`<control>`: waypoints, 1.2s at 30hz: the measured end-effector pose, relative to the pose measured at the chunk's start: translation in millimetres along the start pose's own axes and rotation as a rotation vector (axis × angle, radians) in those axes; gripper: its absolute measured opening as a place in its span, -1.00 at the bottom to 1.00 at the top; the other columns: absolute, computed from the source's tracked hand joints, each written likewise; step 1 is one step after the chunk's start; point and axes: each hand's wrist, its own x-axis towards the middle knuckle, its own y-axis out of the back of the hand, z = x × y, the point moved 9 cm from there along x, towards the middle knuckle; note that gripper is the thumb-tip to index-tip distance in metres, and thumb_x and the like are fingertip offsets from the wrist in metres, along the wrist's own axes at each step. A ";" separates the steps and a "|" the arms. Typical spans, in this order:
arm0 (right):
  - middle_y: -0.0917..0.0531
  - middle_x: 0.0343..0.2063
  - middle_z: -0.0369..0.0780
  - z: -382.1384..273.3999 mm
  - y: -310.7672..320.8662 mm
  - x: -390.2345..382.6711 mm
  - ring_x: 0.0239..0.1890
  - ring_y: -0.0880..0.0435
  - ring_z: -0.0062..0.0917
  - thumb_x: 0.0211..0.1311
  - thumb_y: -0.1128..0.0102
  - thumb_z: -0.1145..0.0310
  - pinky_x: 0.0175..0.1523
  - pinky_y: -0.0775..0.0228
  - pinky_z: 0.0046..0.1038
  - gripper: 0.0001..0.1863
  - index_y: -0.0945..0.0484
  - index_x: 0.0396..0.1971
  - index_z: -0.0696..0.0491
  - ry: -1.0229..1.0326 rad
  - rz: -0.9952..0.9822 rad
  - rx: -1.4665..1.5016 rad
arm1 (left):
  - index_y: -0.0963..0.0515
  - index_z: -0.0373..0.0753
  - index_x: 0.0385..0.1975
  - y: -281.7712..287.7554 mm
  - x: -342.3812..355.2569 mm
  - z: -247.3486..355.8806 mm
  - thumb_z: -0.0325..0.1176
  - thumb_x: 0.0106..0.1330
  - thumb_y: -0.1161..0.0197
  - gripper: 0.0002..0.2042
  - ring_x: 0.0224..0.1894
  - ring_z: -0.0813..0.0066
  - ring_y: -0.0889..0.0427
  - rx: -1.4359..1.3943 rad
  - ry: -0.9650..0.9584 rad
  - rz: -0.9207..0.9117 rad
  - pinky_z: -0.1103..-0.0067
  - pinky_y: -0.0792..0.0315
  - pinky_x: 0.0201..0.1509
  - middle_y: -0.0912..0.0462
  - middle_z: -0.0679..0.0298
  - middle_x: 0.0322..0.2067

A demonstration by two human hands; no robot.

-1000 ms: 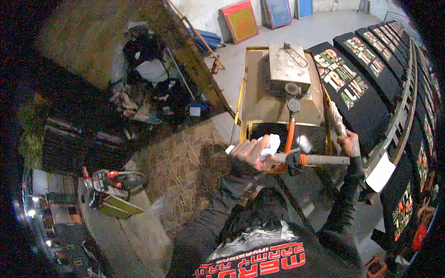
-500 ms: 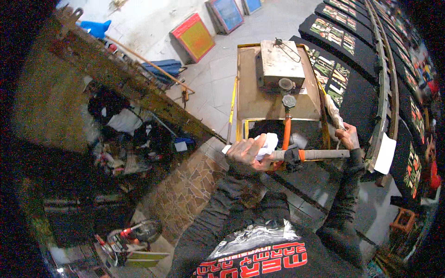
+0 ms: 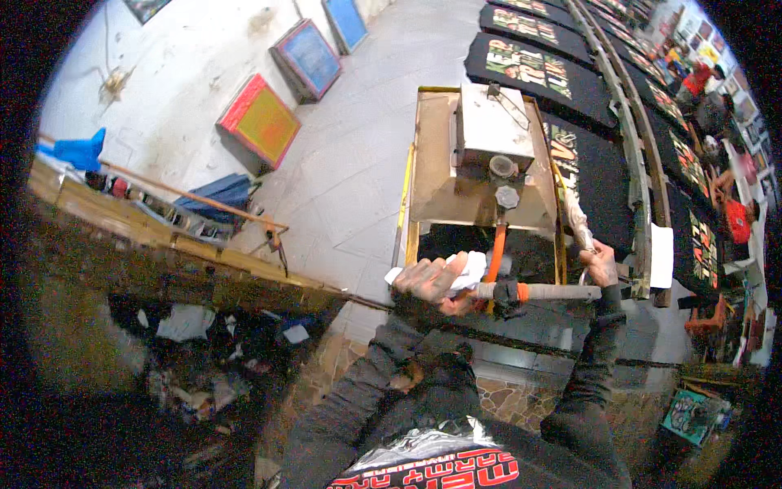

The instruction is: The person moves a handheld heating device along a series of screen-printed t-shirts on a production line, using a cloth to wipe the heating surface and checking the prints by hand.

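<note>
Left fingers (image 3: 425,279) curl tightly round white cloth (image 3: 472,266); right fingers (image 3: 603,261) seem closed on a pale wrapped handle (image 3: 577,218).

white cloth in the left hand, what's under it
The left hand grips the white cloth, and a grey bar emerges just to the right. What lies directly beneath is covered by cloth and hand, so I can't tell whether the bar continues there.
</note>
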 end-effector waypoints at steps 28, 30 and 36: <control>-0.42 -0.66 -0.34 -73.7 -63.6 -106.4 -0.58 -0.31 -0.66 -0.16 -0.12 0.42 -0.46 -0.20 -0.52 -0.77 -0.50 -0.43 0.22 -0.299 0.511 0.049 | -0.66 -0.14 -0.33 -13.2 72.0 -104.6 0.06 -0.06 -0.33 -0.58 -0.64 0.41 -0.44 -0.243 -0.256 -0.236 0.51 -0.28 -0.56 -0.46 0.36 -0.61; -0.47 -0.63 -0.32 -71.3 -73.1 -114.0 -0.57 -0.36 -0.65 -0.19 -0.13 0.42 -0.44 -0.23 -0.54 -0.76 -0.51 -0.44 0.22 -0.348 0.600 0.066 | -0.67 -0.13 -0.35 -16.8 87.3 -116.4 0.05 -0.06 -0.33 -0.60 -0.64 0.41 -0.44 -0.320 -0.284 -0.246 0.51 -0.28 -0.57 -0.46 0.36 -0.62; -0.53 -0.59 -0.31 -46.3 -64.2 -117.6 -0.57 -0.41 -0.62 -0.13 -0.14 0.43 -0.45 -0.28 -0.49 -0.75 -0.55 -0.35 0.17 -0.398 0.586 0.015 | -0.66 -0.14 -0.32 -47.2 100.5 -122.4 0.06 -0.01 -0.29 -0.59 -0.61 0.46 -0.48 -0.364 -0.388 -0.326 0.53 -0.31 -0.56 -0.48 0.39 -0.59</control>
